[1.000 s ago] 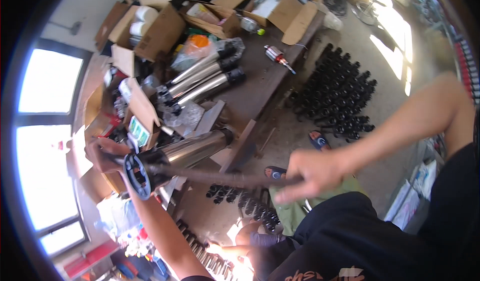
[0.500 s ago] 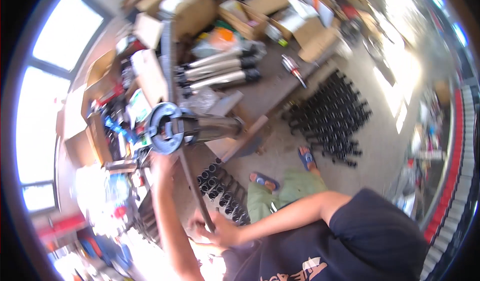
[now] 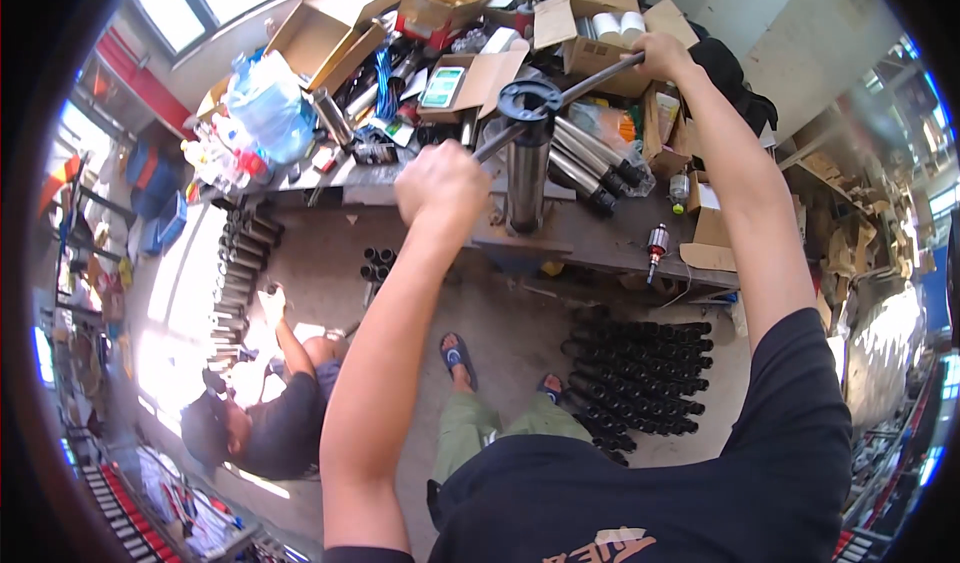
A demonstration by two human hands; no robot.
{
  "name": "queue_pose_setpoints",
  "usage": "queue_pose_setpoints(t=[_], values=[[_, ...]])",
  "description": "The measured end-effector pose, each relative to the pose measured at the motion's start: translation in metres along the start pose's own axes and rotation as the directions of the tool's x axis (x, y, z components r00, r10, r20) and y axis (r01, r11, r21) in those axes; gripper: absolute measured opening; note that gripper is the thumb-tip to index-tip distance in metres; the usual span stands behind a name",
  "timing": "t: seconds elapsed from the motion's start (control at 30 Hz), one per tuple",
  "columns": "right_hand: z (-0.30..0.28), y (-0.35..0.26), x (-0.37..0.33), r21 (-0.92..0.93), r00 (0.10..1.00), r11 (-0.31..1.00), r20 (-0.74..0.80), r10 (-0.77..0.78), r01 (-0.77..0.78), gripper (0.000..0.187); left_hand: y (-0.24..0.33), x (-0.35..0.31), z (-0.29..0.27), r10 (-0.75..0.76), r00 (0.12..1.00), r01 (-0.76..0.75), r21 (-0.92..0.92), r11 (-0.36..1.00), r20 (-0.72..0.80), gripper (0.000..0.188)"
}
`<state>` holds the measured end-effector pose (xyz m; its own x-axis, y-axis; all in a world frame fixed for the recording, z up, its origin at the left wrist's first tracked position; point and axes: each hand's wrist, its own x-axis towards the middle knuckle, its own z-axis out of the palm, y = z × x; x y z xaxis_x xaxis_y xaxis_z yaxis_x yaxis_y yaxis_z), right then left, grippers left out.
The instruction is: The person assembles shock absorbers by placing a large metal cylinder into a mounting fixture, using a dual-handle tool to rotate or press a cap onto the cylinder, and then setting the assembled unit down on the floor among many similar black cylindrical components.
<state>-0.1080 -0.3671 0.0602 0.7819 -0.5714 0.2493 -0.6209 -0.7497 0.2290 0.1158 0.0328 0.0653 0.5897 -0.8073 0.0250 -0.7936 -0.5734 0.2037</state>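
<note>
A polished metal cylinder stands upright at the bench's near edge. On its top sits a round grey slotted head, crossed by a long dark metal bar. My left hand is closed around the bar's near left end, slightly blurred. At the far right end, my right hand grips the same bar with that arm stretched out. Just right of the cylinder, several silver tubes with black ends lie on the bench.
Cardboard boxes, plastic bags and loose parts crowd the bench. A red-and-silver air tool lies near its edge. Black cylindrical parts stand in rows on the floor. A co-worker crouches at left beside metal tubes.
The head view has swung round and levelled. My right hand has gone from the bar's end near my body to its far right end; my left hand now grips the near left end.
</note>
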Motion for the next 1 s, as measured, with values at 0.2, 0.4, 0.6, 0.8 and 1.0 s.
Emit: queue_pose_setpoints(t=[0.2,0.4,0.6,0.8,1.0], values=[[0.008,-0.002,-0.029,-0.163,0.980,0.967,0.003,0.201,-0.198,0.019,-0.004,0.009,0.005,0.060,0.989,-0.029,0.223,0.974,-0.132,0.032],[-0.069,-0.133,-0.201,-0.103,0.920,0.921,-0.160,0.357,-0.375,0.033,-0.118,0.117,0.050,0.589,0.565,-0.475,0.357,0.805,-0.578,0.039],[-0.117,-0.157,-0.223,-0.284,0.718,0.683,-0.031,0.695,-0.673,0.030,-0.067,0.131,0.052,0.602,0.581,-0.591,0.224,0.775,-0.548,0.054],[-0.129,-0.159,-0.214,-0.187,0.633,0.612,-0.085,0.769,-0.769,0.025,-0.064,0.137,0.065,0.575,0.492,-0.639,0.177,0.748,-0.654,0.037],[-0.171,-0.230,-0.248,-0.204,0.653,0.623,-0.144,0.744,-0.755,0.024,-0.071,0.182,0.093,0.622,0.327,-0.740,0.217,0.637,-0.711,0.027]])
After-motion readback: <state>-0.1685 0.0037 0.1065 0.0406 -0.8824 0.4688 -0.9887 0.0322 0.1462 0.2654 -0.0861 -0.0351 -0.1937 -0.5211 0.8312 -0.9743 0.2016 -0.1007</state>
